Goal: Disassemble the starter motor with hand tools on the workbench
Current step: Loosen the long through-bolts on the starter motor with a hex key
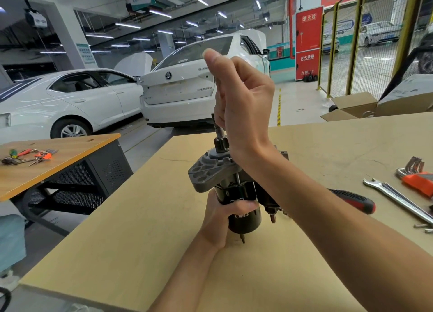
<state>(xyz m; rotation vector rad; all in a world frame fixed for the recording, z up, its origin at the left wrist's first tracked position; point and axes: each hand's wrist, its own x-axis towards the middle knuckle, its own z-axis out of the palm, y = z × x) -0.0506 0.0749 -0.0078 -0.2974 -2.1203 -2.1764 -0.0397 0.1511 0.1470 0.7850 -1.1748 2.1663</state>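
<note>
- Black cylindrical starter motor w/ grey cast-metal nose housing [234, 190]: stands on end near centre of pale wooden counter [131, 229], slightly tilted, pinion gear up; a thin stud at its lower end meets the counter surface.
- Left hand [219, 220]: wrapped round the black motor body from the left, fingers curled across the front over a white label.
- Right hand [239, 98]: raised above the pinion end, back of hand toward camera, fingers curled round a slim metal tool shaft [216, 125] that runs down onto the pinion tip; tool type cannot be told, most of it hidden by the hand.
- Black-and-red screwdriver handle [353, 200]: lies on counter behind the right forearm, partly hidden.
- Chrome open-end spanner [396, 198]: flat on counter, far right.
- Orange-holder hex key set [414, 176]: just beyond the spanner, at right edge.
- Small loose screws [423, 226]: near spanner's lower end.
- Second orange-topped bench [58, 162], left: carries assorted small tools.
- Background: two white cars [178, 82], boots toward camera; cardboard box [351, 105] past the counter.
</note>
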